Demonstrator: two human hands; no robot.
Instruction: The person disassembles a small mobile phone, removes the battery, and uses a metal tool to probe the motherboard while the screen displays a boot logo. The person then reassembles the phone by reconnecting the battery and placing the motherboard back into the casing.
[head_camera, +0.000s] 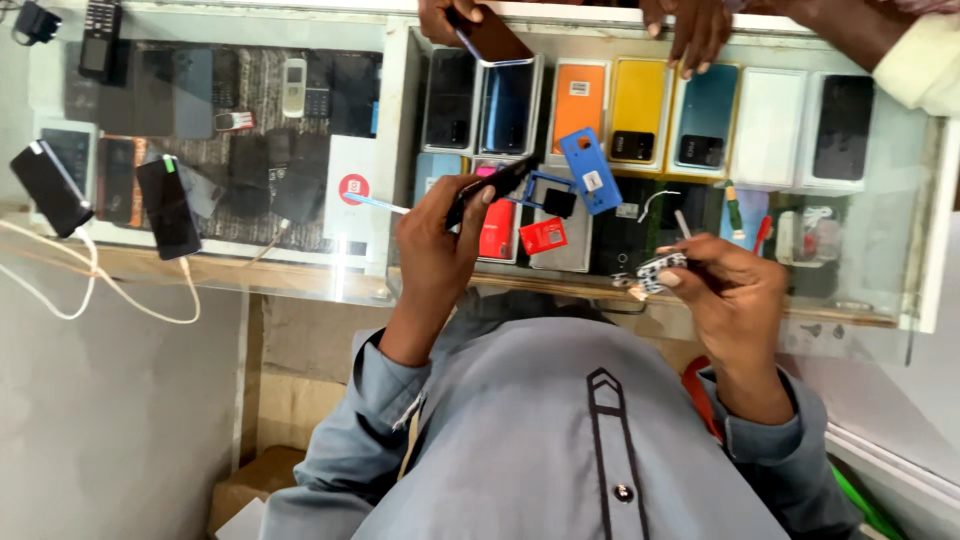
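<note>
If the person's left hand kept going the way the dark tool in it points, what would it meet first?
Probably the blue phone cover. The left hand holds a dark tool pointing up and right, toward that cover lying on the glass counter. Depth is unclear, so it might pass above it.

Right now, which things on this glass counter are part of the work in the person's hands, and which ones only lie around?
In hand:
- left hand holds a thin black tool
- right hand holds a small circuit board
- blue phone shell and red part, just in front

Lying about:
- boxed phones under the glass
- black phones charging on white cables
- another person's hands at the far edge
</note>
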